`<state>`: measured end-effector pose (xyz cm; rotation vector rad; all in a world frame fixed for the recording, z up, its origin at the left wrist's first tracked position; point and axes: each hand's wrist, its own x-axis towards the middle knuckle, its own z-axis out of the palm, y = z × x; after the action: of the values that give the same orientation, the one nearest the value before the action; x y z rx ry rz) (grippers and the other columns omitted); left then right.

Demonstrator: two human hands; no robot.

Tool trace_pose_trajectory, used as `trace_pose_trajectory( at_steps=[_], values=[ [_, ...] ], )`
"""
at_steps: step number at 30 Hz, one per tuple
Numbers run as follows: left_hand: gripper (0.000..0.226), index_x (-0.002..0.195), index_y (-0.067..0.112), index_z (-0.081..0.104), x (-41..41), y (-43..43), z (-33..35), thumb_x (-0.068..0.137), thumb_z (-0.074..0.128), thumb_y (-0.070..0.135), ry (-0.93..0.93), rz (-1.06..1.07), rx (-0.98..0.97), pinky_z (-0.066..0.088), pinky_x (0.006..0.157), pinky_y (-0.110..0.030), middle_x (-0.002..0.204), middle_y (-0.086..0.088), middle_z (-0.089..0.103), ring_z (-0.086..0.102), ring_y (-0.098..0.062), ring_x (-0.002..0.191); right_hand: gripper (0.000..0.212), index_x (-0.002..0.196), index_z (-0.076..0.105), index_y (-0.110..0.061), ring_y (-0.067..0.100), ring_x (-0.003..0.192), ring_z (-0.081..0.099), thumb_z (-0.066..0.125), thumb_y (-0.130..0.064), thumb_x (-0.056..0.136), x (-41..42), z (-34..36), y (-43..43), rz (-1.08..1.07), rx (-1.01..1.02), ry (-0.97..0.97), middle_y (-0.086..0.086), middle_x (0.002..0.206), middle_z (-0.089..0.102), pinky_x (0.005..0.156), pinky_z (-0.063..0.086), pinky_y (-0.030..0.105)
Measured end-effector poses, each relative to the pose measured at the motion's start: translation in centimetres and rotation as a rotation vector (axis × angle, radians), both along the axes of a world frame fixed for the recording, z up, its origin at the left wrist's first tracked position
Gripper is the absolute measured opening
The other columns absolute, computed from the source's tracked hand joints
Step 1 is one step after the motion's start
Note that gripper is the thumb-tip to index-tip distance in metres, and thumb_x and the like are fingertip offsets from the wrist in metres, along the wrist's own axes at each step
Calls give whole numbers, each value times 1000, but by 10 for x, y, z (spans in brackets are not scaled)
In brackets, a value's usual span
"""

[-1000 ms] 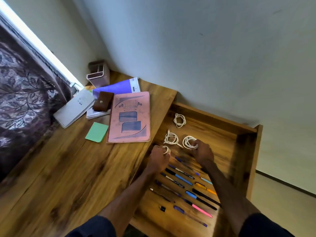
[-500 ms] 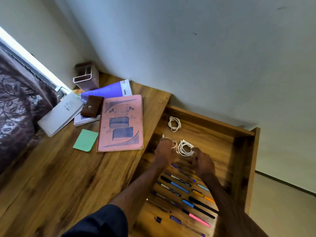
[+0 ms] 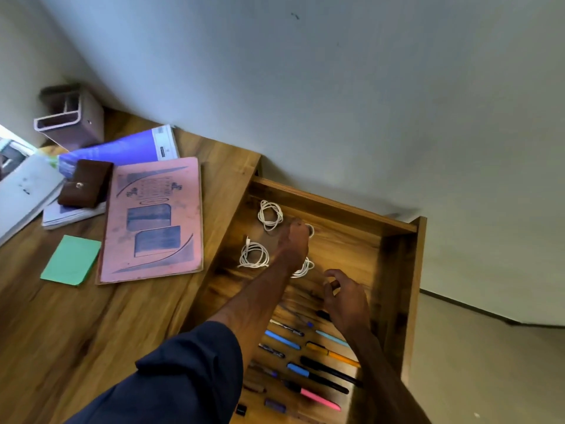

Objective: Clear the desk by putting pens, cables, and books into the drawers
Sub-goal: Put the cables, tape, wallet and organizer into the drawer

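Wooden drawer (image 3: 336, 206) holds the pens (image 3: 321, 371) nearest, under the right hand (image 3: 347, 301), whose fingers hang loosely curled and empty. Beyond it, the left hand (image 3: 293, 243) reaches deep, fingers seemingly pinching a small coil (image 3: 311, 230), though blur hides the grip. Dropped carelessly, it could unwind and tangle with the cables (image 3: 253, 255) beside those fingers. Left of them, books (image 3: 153, 218) lie on the desk (image 3: 91, 332), a wallet (image 3: 85, 188) atop one.
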<state>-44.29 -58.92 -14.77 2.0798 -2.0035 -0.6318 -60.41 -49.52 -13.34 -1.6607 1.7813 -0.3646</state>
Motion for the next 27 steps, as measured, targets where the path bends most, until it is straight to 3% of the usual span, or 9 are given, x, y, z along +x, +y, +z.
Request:
trace_pose_trajectory(
  at_steps=[5,11,16,21,24,27],
  values=[
    [25,104,21,66,4,-1,-15,85,58,7,37,-27,-22,49,88,-31,113,-5,64,60,-22,110,24,118,66,-28,11,68,65,61,-28,95,-11,-10,2,-24,13,-5,-6,89,71,64,48,26],
    [33,122,11,66,12,33,19,91,59,1,167,40,-137,52,94,-39,138,-12,54,60,-29,117,18,109,68,-30,12,69,65,60,-24,94,-7,-2,10,-75,-1,-51,-7,87,70,68,55,33],
    [23,108,14,70,34,86,54,91,58,4,274,84,-252,51,94,-32,132,-4,58,59,-19,116,18,102,70,-28,16,70,64,61,-18,90,34,27,21,-45,-16,-97,-6,82,70,68,50,31],
    [33,107,12,71,78,148,98,89,46,22,330,162,-311,51,96,-29,129,-5,61,61,-16,114,14,98,71,-23,18,74,67,61,-20,89,99,62,40,105,-69,-186,-3,85,73,67,50,31],
    [24,103,13,71,121,183,120,92,51,6,311,234,-380,51,94,-30,123,-2,61,61,-14,111,13,96,71,-22,17,79,67,60,-21,88,144,84,55,225,-108,-179,-3,89,73,67,47,28],
    [21,104,15,70,168,219,134,91,56,4,282,332,-412,54,90,-27,118,-1,62,60,-11,106,15,95,72,-21,19,79,66,62,-21,85,188,102,70,324,-107,-162,-1,91,74,70,49,29]
  ],
)
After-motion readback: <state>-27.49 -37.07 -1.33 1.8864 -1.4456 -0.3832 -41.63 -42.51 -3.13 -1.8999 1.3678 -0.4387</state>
